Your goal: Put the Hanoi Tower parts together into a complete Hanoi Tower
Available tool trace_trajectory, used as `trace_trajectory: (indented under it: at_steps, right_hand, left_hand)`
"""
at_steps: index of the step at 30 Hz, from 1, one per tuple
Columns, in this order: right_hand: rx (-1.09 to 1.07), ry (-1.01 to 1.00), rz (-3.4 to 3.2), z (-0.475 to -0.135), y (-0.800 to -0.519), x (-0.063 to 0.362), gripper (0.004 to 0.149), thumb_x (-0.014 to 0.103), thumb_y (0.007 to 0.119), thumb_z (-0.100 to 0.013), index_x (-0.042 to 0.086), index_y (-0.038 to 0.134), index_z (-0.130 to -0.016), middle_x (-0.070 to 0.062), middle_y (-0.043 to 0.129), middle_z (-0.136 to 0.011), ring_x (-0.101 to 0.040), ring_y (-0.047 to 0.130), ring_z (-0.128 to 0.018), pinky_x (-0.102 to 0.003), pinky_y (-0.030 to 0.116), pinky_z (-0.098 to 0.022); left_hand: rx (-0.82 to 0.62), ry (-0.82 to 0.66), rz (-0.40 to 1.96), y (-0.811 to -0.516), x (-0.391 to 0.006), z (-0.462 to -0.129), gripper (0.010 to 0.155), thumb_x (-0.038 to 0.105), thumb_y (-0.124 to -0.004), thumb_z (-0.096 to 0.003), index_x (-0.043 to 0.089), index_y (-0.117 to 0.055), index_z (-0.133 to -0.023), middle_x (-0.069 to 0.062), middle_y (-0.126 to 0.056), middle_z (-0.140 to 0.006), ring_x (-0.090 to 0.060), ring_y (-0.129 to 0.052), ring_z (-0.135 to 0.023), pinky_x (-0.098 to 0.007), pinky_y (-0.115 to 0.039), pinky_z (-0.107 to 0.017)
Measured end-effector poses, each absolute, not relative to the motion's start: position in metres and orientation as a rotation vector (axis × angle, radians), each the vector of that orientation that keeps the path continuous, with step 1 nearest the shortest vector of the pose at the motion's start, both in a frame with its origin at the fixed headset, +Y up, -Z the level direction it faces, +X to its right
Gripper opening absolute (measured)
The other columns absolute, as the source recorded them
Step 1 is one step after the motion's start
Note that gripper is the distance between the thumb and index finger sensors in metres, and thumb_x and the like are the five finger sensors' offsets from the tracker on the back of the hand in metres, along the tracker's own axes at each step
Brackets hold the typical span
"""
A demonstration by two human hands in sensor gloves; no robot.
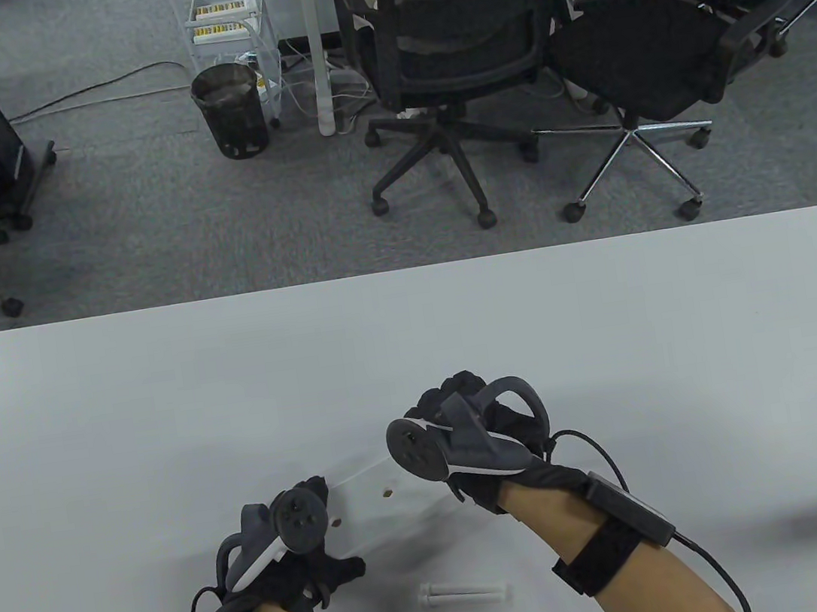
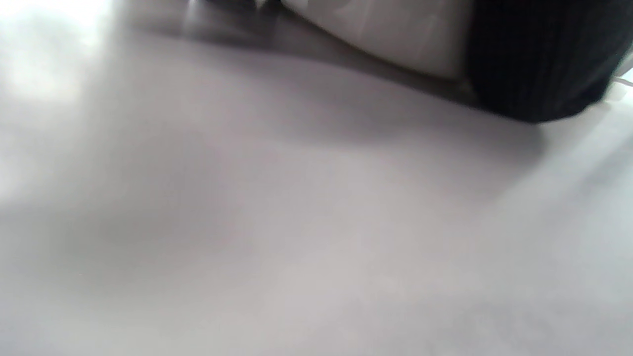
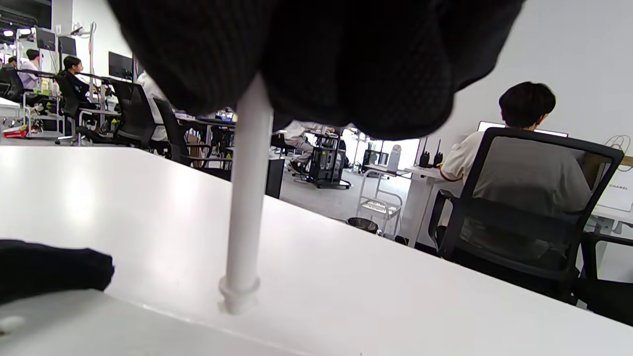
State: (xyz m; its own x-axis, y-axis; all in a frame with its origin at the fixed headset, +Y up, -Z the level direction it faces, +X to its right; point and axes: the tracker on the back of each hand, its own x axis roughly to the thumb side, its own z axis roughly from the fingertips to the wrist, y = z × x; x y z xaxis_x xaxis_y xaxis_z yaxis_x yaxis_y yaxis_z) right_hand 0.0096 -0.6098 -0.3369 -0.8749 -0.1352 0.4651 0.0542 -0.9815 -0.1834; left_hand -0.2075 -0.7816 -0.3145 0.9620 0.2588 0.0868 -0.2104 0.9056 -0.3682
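The white Hanoi Tower base lies on the table between my hands, with small peg holes showing on its top. My left hand holds the base's near left end; its wrist view shows a blurred white edge of the base beside a gloved finger. My right hand grips a white peg upright from above, its flanged foot standing at the base's right end. A second white peg lies loose on the table in front of the base.
Two black office chairs stand beyond the table's far edge, with a dark bin and a wire cart on the floor. In the right wrist view a seated person is behind the table.
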Motion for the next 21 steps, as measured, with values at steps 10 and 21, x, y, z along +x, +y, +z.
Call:
trace_trajectory:
  at_steps: [10,21]
  right_hand:
    - [-0.761,0.203,-2.926,-0.347,-0.635,0.006,0.041,0.03,0.086,-0.033,0.014,0.089,-0.072,-0.01,0.096,-0.056,-0.033,0.093,-0.053,-0.058,0.067,-0.064]
    - [-0.757,0.205,-2.911,-0.355,-0.655,0.004,0.041,0.03,0.085,-0.033,0.014,0.089,-0.072,-0.01,0.096,-0.056,-0.033,0.093,-0.053,-0.058,0.067,-0.064]
  left_hand:
    - [-0.365,-0.135,0.243,-0.781,-0.207,-0.314,0.118,0.063,-0.09,-0.0346,0.019,-0.009,-0.109,-0.016,-0.025,-0.117,-0.047,-0.03,-0.109,-0.062,-0.037,-0.075]
    - [-0.365,-0.135,0.244,-0.782,-0.208,-0.315,0.118,0.063,-0.09,-0.0347,0.019,-0.009,-0.109,-0.015,-0.025,-0.117,-0.047,-0.03,-0.109,-0.062,-0.037,-0.075]
